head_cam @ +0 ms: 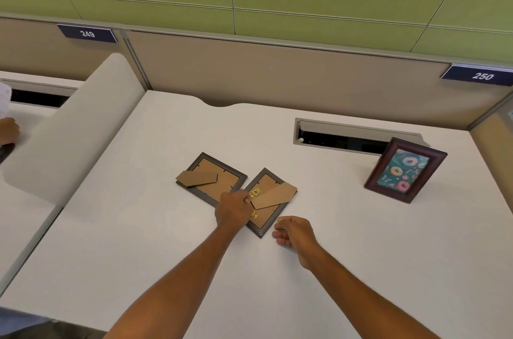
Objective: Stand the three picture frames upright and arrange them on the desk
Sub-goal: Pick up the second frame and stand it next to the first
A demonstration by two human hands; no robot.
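Two dark picture frames lie face down in the middle of the white desk [138, 241], cardboard backs and fold-out stands up. The left frame [219, 182] lies flat. The right frame [268, 201] touches it at a corner and has small gold clasps on its back. My left hand [232, 209] rests on the right frame's left edge, fingers curled onto it. My right hand [294, 231] hovers beside that frame's near corner, fingers loosely curled, holding nothing. A third, reddish-brown frame [405, 170] with a doughnut picture stands upright at the right rear.
A cable slot [344, 134] with a raised flap is set into the desk behind the upright frame. Beige partition walls close the back and right side. A low rounded divider [75, 130] borders the left; another person's hand [8, 130] shows beyond it.
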